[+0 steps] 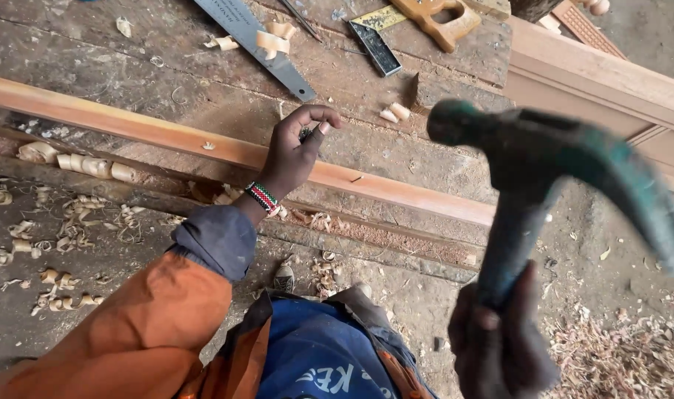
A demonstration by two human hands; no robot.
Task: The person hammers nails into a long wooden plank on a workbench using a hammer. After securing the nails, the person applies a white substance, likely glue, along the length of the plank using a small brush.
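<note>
My left hand [296, 148] rests on a long reddish wooden strip [167, 137] that lies across the workbench. Its thumb and forefinger pinch something small and dark, probably a nail, held upright over the strip. My right hand [499, 340] grips the handle of a green claw hammer [544, 170], raised close to the camera and blurred, to the right of the left hand. A beaded bracelet sits on my left wrist, and the sleeve is orange.
A rough wooden workbench [115, 66] carries a handsaw [255, 44], a try square [375, 46], a wooden saw handle [436, 18] and short dowels [394, 113]. Wood shavings [63, 222] litter the bench edge and the floor. Framed timber [595, 81] stands at the right.
</note>
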